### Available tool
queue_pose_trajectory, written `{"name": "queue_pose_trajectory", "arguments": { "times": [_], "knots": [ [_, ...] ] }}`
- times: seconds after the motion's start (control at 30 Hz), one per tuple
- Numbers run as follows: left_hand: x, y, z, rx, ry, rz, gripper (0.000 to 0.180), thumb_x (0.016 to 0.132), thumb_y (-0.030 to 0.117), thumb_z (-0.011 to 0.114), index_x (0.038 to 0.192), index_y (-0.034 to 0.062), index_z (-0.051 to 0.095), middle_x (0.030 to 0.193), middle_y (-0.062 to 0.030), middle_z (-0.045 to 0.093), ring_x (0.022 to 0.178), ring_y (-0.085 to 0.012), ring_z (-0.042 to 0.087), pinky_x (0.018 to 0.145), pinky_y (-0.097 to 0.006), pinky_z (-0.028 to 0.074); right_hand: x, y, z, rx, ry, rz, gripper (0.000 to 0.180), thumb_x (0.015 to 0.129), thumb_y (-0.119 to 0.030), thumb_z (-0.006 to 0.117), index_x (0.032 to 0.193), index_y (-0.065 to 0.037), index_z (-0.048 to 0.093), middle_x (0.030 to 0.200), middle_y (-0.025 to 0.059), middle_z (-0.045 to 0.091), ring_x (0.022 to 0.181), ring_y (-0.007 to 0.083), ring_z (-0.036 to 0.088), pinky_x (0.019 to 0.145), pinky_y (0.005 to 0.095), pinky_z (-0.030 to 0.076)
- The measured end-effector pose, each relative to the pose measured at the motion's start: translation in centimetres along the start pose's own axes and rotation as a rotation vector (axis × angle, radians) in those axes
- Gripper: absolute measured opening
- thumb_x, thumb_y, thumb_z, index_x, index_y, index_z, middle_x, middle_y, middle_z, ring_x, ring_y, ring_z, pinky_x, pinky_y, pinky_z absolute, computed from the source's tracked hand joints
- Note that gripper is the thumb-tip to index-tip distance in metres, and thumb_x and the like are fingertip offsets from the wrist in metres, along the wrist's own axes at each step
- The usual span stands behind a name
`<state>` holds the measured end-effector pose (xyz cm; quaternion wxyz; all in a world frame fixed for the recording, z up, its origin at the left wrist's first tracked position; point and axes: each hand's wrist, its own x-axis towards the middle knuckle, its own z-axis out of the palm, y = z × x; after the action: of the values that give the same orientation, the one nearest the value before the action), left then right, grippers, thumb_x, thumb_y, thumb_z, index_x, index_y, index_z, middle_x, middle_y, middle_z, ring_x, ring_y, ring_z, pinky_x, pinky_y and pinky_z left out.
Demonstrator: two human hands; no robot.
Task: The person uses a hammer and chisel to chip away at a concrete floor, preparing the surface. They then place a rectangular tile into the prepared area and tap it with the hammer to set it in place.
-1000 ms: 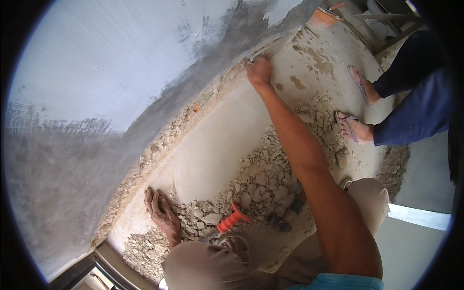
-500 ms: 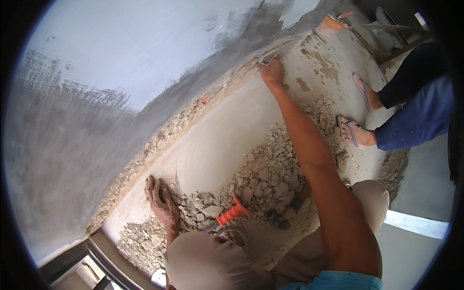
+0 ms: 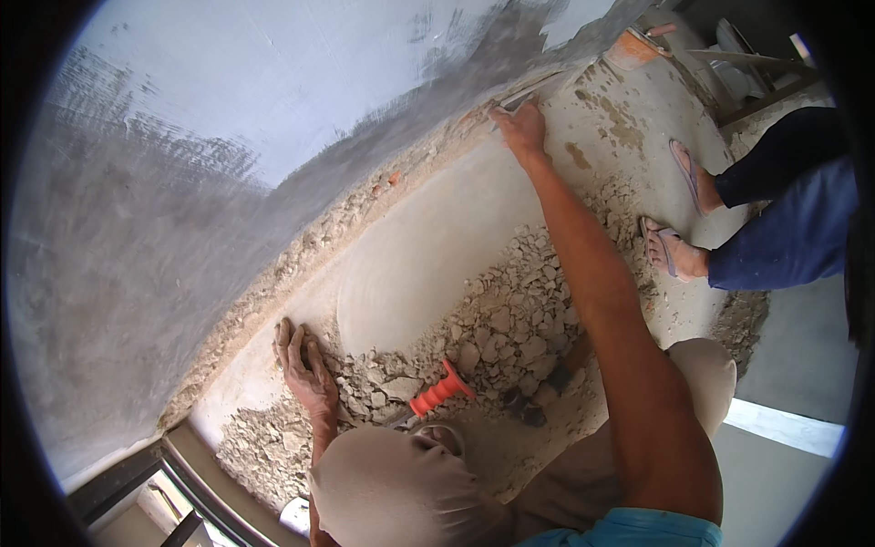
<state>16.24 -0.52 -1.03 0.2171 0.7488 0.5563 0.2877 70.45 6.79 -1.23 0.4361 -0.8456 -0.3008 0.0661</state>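
Note:
My right hand (image 3: 523,130) reaches far up along the foot of the wall, fingers closed around a small flat grey scraping tool (image 3: 519,102). Most of that tool is hidden by the hand, so its exact kind is unclear. It lies against the rough groove (image 3: 333,232) chipped out where wall and floor meet. My left hand (image 3: 308,374) rests flat on the pale floor beside the rubble, fingers apart, with nothing in it. Near my knee lies a chisel with a red ribbed hand guard (image 3: 439,394). A dark-headed tool (image 3: 524,407), perhaps a hammer, lies among the fragments.
Broken plaster chunks (image 3: 501,319) spread between my hands. At the far end of the wall stands an orange bucket (image 3: 632,48). Another person's sandalled feet (image 3: 674,251) are on the right. A dark door or window frame (image 3: 164,460) borders the lower left.
My right hand has shifted slightly right while still gripping the flat tool. My left hand stays in place on the floor. The view has tilted a little.

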Motion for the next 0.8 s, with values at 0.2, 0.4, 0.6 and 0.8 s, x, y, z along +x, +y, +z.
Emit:
{"name": "queue_pose_trajectory", "arguments": {
  "times": [0.2, 0.4, 0.6, 0.8],
  "knots": [
    [0.0, 0.3, 0.5, -0.018, 0.000, -0.002, 0.029, 0.098, 0.013, 0.055, 0.123, 0.0012, 0.065, 0.145, -0.0170, 0.054, 0.140, -0.0346, 0.045, 0.116, -0.042, 0.034, 0.7, 0.7, -0.1, -0.227, -0.015, 0.038, 0.111, 0.073, -0.043, 0.083, 0.137, 0.029, 0.027, 0.117, 0.0379, 0.062, 0.111, 0.0437, 0.064, 0.096, 0.0435, 0.052],
    [0.0, 0.1, 0.5, -0.039, -0.020, -0.039, 0.027, 0.098, 0.013, 0.055, 0.122, 0.0036, 0.065, 0.149, -0.0124, 0.051, 0.144, -0.0324, 0.038, 0.121, -0.044, 0.028, 1.4, 1.1, 0.2, -0.251, 0.000, -0.030, 0.106, 0.074, -0.038, 0.083, 0.137, 0.029, 0.028, 0.114, 0.0371, 0.063, 0.109, 0.0428, 0.066, 0.095, 0.0436, 0.052],
    [0.1, 0.3, 0.2, -0.032, -0.028, -0.050, 0.027, 0.098, 0.011, 0.055, 0.122, 0.0038, 0.064, 0.149, -0.0120, 0.051, 0.145, -0.0321, 0.038, 0.121, -0.044, 0.028, 0.2, -1.8, 0.9, -0.197, 0.013, 0.104, 0.084, 0.077, -0.025, 0.079, 0.125, 0.032, 0.040, 0.096, 0.0350, 0.068, 0.099, 0.0433, 0.069, 0.090, 0.0442, 0.055],
    [0.1, 0.3, 0.6, -0.021, -0.023, -0.030, 0.028, 0.098, 0.012, 0.055, 0.123, 0.0034, 0.065, 0.148, -0.0133, 0.052, 0.143, -0.0327, 0.040, 0.120, -0.043, 0.030, 0.3, -1.4, 1.6, -0.314, 0.127, 0.091, 0.082, 0.080, -0.024, 0.075, 0.137, 0.022, 0.038, 0.103, 0.0344, 0.068, 0.094, 0.0412, 0.071, 0.087, 0.0416, 0.057]
  ]
}}
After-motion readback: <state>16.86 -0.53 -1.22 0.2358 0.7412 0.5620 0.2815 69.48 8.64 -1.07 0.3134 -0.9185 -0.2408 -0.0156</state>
